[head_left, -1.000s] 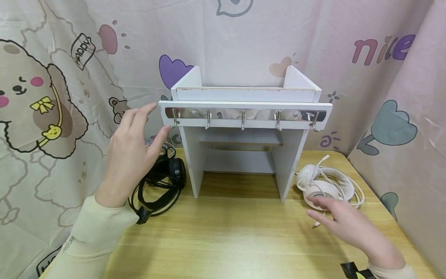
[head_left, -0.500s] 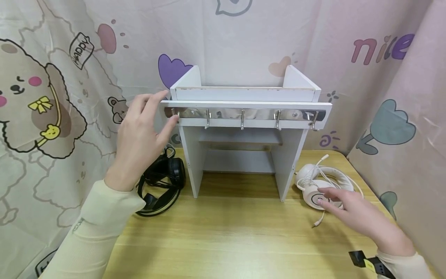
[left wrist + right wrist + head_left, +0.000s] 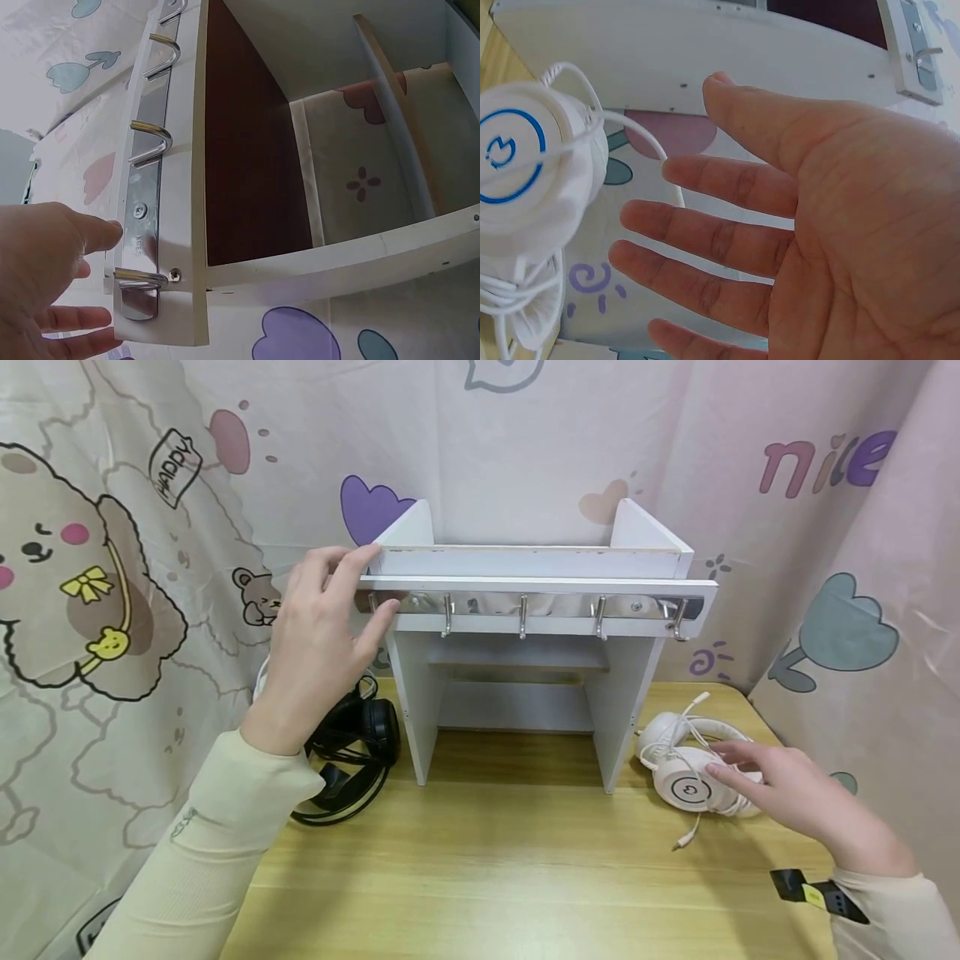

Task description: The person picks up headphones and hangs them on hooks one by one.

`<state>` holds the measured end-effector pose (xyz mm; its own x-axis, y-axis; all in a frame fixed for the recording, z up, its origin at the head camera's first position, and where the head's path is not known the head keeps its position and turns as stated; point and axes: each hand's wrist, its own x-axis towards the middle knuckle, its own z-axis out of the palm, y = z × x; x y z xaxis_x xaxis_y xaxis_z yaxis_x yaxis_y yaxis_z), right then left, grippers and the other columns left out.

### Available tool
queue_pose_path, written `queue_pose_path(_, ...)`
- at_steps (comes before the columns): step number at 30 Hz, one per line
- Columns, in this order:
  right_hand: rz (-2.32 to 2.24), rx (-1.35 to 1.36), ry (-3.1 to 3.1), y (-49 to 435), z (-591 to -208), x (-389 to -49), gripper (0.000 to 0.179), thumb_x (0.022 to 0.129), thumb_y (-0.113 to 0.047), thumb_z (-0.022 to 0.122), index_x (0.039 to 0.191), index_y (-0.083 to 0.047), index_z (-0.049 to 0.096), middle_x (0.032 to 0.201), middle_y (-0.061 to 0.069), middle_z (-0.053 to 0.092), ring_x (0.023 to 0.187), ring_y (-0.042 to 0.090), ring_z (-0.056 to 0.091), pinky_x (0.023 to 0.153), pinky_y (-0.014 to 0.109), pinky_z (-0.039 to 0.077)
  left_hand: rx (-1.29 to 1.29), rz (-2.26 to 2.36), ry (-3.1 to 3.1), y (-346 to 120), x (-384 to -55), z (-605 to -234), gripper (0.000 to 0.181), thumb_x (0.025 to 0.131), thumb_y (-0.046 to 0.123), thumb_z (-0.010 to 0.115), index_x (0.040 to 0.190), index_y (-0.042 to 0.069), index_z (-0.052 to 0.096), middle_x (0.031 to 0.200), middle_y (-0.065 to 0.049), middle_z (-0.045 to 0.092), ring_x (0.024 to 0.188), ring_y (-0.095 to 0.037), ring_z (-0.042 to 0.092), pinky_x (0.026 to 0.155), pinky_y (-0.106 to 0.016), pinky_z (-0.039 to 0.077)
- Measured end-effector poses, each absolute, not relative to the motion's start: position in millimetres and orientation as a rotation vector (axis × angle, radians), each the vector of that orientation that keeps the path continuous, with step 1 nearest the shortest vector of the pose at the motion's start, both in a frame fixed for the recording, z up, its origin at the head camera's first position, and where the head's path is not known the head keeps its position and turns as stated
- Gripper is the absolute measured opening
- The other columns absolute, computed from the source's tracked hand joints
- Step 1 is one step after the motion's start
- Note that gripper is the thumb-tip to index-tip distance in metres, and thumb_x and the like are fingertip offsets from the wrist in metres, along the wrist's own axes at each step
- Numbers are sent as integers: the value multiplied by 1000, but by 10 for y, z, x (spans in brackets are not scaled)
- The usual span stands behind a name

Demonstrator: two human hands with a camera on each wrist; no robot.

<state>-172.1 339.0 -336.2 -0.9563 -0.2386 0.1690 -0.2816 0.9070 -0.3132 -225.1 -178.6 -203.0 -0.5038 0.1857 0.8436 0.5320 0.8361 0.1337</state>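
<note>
My left hand (image 3: 318, 643) is at the left end of a white hook rail (image 3: 483, 625), fingers spread and thumb in front of the metal strip. In the left wrist view the thumb (image 3: 97, 234) is beside the rail's end hook (image 3: 141, 279); contact is unclear. The rail is the front board of a small white shelf (image 3: 525, 562) standing on the table. Over the white headphones (image 3: 686, 781), which lie right of the shelf, hovers my right hand (image 3: 795, 789). The right wrist view has its fingers extended, nothing between them, with the white ear cup (image 3: 536, 161) beyond the fingertips.
Black headphones (image 3: 375, 731) with a coiled cable lie left of the shelf, partly behind my left forearm. Patterned cloth (image 3: 525, 452) hangs behind and on both sides. A white cable plug (image 3: 684, 841) rests on the wooden table (image 3: 480, 868) near the headphones.
My left hand has moved right and up to the end of the hook rail. My right hand has shifted right and slightly up over the white headphones. The shelf stays in place.
</note>
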Motion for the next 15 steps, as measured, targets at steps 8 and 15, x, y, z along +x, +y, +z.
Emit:
queue_pose_path(8,482,376,-2958,3541,-3316,-1788,46,107,-32,67,135,4,68,116,26,77,101,46,76,86,66,58,-559,-443,-2094,-1715,-2273,-1992,54,102,23,75,152,13,58,140,-27,56,119,-45,56,91,-58,49)
queue_pose_path(15,495,375,-2950,3644,-3337,-1872,43,107,-29,65,133,5,69,114,27,78,100,46,77,85,64,59,-579,-409,-2087,-1693,-2298,-1959,52,102,20,74,151,14,60,141,-27,56,117,-46,57,90,-56,48)
